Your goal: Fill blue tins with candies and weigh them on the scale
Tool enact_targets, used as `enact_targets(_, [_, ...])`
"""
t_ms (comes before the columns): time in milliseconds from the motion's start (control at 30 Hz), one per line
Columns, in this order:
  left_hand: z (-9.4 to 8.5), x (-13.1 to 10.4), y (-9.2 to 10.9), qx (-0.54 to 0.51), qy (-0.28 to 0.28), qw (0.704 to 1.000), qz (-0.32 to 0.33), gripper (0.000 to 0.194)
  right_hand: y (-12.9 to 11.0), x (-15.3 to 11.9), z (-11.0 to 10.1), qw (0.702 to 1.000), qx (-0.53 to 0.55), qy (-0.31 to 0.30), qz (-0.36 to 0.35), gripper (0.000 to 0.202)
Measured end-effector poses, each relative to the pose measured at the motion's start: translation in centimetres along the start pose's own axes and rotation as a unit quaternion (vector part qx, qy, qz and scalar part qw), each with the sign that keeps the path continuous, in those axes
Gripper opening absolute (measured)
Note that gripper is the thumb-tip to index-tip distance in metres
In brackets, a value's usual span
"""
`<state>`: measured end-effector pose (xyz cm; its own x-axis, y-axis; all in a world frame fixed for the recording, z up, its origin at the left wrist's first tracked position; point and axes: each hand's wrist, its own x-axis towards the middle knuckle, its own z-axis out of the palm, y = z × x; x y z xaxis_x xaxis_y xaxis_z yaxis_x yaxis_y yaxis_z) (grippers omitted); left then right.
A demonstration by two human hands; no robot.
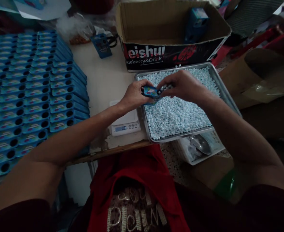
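My left hand [133, 96] is wrapped round a small blue printed box [151, 91], held above the left part of a metal tray [151, 138]. My right hand [183, 84] is closed with its fingertips at the right end of that box. Small white candies [166, 86] show between the right thumb and fingers. Pale pellet-like candies [178, 117] of the same kind fill the tray beneath both hands. Just left of the tray, a white digital scale [126, 128] has nothing on its plate.
Rows of blue boxes with dark round holes [35, 93] stand packed on the left. A cardboard carton [142, 58] with a blue box [196, 24] inside is behind the tray. Another blue box [101, 46] stands nearby. A white basket [192, 158] holds a metal scoop [202, 145].
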<state>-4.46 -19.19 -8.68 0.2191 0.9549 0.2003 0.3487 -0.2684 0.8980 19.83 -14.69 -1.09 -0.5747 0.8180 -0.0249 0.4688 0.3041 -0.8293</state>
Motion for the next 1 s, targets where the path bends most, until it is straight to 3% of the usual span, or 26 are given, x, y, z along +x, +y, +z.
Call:
enact_targets(100, [-0.1, -0.2, -0.1, -0.008, -0.001, 1.000, 0.000, 0.047, -0.5, -0.3, 0.4, 0.999, 0.039, 0.019, 0.019, 0.027])
enact_targets(200, [-1.2, -0.9, -0.5, -0.003, 0.010, 1.000, -0.008, 0.048, 0.2, -1.1, 0.8, 0.977, 0.181, 0.091, 0.069, 0.022])
enact_targets(267, [-3.0, -2.0, -0.8, 0.006, 0.023, 1.000, -0.016, 0.048, 1.6, -2.0, 1.2, 0.929, 0.306, 0.163, 0.129, 0.014])
enact_targets(333, [-5.3, -3.6, -1.3, 0.021, 0.036, 0.999, -0.024, 0.048, 3.5, -3.1, 1.7, 0.862, 0.398, 0.236, 0.205, 0.016])
enact_targets(400, [-7.7, -5.5, -1.8, 0.048, 0.046, 0.997, -0.035, 0.048, 5.5, -4.1, 2.4, 0.807, 0.435, 0.291, 0.273, 0.023])
enact_targets(433, [-8.6, -6.3, -2.1, 0.064, 0.048, 0.996, -0.042, 0.049, 6.3, -4.6, 2.8, 0.793, 0.439, 0.302, 0.295, 0.024])
enact_targets(500, [-9.7, -7.6, -2.8, 0.091, 0.053, 0.993, -0.055, 0.050, 7.0, -5.1, 3.7, 0.798, 0.433, 0.283, 0.310, 0.026])
enact_targets(567, [-9.8, -8.4, -3.4, 0.108, 0.058, 0.991, -0.060, 0.050, 6.6, -5.1, 4.6, 0.827, 0.420, 0.225, 0.299, 0.028])
enact_targets(667, [-9.3, -9.0, -3.8, 0.121, 0.063, 0.989, -0.056, 0.052, 4.3, -4.1, 5.7, 0.863, 0.396, 0.134, 0.284, 0.016])
enact_targets(733, [-9.4, -9.5, -3.5, 0.120, 0.063, 0.989, -0.062, 0.064, 2.5, -3.3, 6.2, 0.880, 0.372, 0.083, 0.282, 0.004])
enact_targets(800, [-10.0, -10.4, -3.0, 0.115, 0.065, 0.989, -0.070, 0.079, 0.7, -2.6, 6.6, 0.896, 0.349, 0.048, 0.271, 0.005])
enact_targets(867, [-11.4, -11.4, -2.1, 0.110, 0.067, 0.989, -0.075, 0.085, -1.1, -1.9, 6.9, 0.904, 0.340, 0.040, 0.255, 0.009])
enact_targets(1000, [-14.6, -12.9, -0.1, 0.110, 0.065, 0.988, -0.083, 0.078, -4.7, -0.7, 7.4, 0.906, 0.344, 0.064, 0.237, 0.013])
